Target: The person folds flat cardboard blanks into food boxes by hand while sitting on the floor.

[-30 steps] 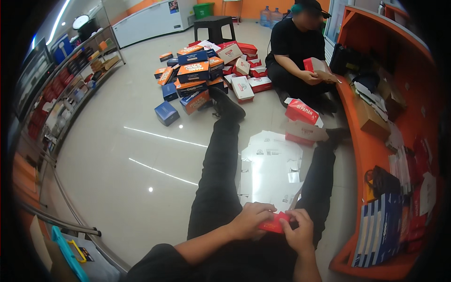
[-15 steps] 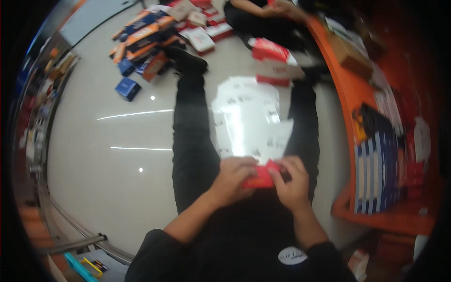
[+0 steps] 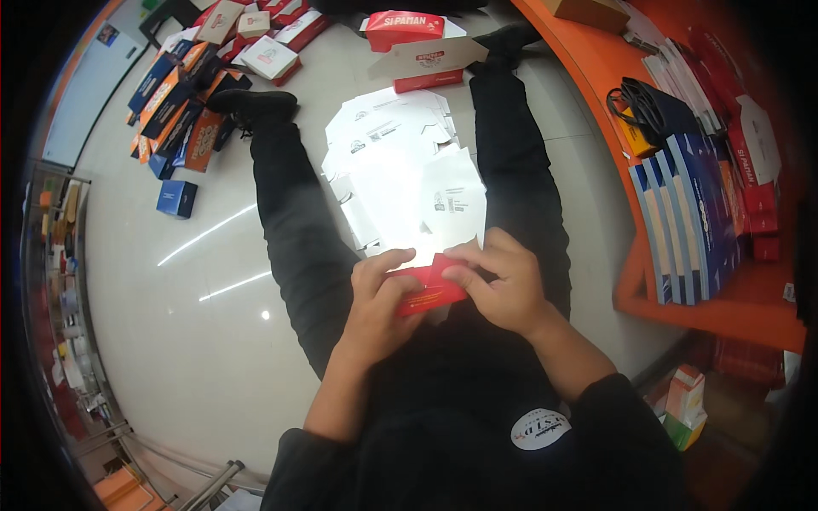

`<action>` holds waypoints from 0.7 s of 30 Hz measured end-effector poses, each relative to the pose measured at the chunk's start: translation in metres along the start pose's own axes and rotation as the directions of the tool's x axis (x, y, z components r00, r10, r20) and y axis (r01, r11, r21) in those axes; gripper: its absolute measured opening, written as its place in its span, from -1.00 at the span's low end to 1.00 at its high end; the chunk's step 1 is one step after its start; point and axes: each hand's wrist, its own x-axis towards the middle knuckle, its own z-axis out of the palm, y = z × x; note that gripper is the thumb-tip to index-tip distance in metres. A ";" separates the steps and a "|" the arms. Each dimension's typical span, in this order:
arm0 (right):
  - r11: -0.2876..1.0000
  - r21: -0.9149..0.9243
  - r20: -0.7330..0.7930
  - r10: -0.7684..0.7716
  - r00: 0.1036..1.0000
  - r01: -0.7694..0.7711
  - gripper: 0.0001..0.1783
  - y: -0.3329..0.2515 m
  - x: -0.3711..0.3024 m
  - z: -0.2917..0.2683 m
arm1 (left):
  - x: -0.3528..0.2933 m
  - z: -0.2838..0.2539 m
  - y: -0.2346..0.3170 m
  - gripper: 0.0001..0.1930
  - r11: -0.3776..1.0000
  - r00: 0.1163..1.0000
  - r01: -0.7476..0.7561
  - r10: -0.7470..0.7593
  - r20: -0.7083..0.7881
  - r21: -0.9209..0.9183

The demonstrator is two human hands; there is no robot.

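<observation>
Both my hands hold a small red cardboard box (image 3: 432,296) close to my lap. On its left end my left hand (image 3: 379,285) is closed, thumb over the near face and fingers behind. At the right end my right hand (image 3: 504,285) pinches a raised red flap between thumb and forefinger. The inside of the box is partly hidden by my fingers. Just beyond it, a spread of flat white carton blanks (image 3: 400,170) lies on the floor between my outstretched legs, with bright glare across the middle.
At the far left lies a heap of orange and blue boxes (image 3: 175,102), beside red and white ones (image 3: 271,58). A single blue box (image 3: 175,198) sits nearer. Red cartons (image 3: 426,78) stand by my right foot. An orange shelf (image 3: 588,68) with blue boards (image 3: 694,221) runs along the right.
The view has swung, so the floor items appear higher and further left. Both hands keep their hold on the red box, whose flap my right hand still pinches.
</observation>
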 end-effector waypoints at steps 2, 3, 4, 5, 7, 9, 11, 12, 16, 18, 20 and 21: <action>1.000 -0.017 0.041 0.025 0.999 -0.024 -0.79 0.003 -0.004 0.001 | -0.002 0.001 -0.002 -0.44 1.000 1.000 -0.010 0.010 0.028 0.021; 1.000 -0.018 0.032 0.025 0.999 -0.025 -0.79 0.004 -0.004 0.002 | -0.002 0.001 -0.003 -0.44 1.000 0.999 -0.018 0.018 0.032 0.020; 1.000 -0.001 0.044 0.031 0.999 -0.031 -0.78 0.006 -0.005 0.004 | -0.003 0.001 -0.004 -0.44 0.999 0.999 -0.018 0.016 0.048 0.027; 0.999 0.016 0.058 0.037 0.998 -0.038 -0.78 0.009 -0.007 0.007 | -0.004 0.001 -0.005 -0.44 0.999 0.998 -0.016 0.014 0.064 0.033; 0.999 0.003 0.087 -0.032 0.996 0.032 -0.78 0.021 -0.009 0.012 | 0.000 0.007 -0.005 -0.44 0.999 0.995 -0.037 0.035 0.089 0.014; 0.998 0.022 0.136 -0.067 0.988 0.065 -0.74 0.025 -0.012 0.015 | 0.001 0.010 -0.006 -0.44 0.997 0.991 -0.071 0.068 0.113 0.027; 0.997 0.045 0.192 -0.075 0.979 0.068 -0.68 0.025 -0.008 0.010 | -0.005 0.009 -0.011 -0.44 0.998 0.996 -0.055 0.054 0.076 0.014; 0.997 0.060 0.256 -0.063 0.965 0.049 -0.63 0.028 -0.006 0.004 | -0.004 0.012 -0.014 -0.44 0.999 0.999 -0.026 0.027 0.047 -0.019; 0.976 -0.117 0.435 -0.117 0.893 0.184 -0.21 0.027 -0.006 -0.003 | -0.007 0.016 -0.023 -0.42 1.000 0.998 -0.012 0.011 0.055 0.010; 0.955 -0.241 0.466 -0.041 0.884 0.171 -0.15 0.025 -0.011 -0.005 | -0.013 0.019 -0.023 -0.41 0.999 0.999 -0.025 0.026 0.033 -0.020; 0.975 -0.204 0.357 -0.004 0.934 0.082 -0.19 0.026 -0.012 -0.017 | -0.009 0.019 -0.016 -0.31 0.990 0.990 -0.097 0.107 -0.093 0.105; 0.974 -0.214 0.285 -0.010 0.958 0.074 -0.23 0.022 -0.007 -0.030 | -0.009 0.016 -0.016 -0.25 0.993 0.982 -0.081 0.095 -0.160 0.089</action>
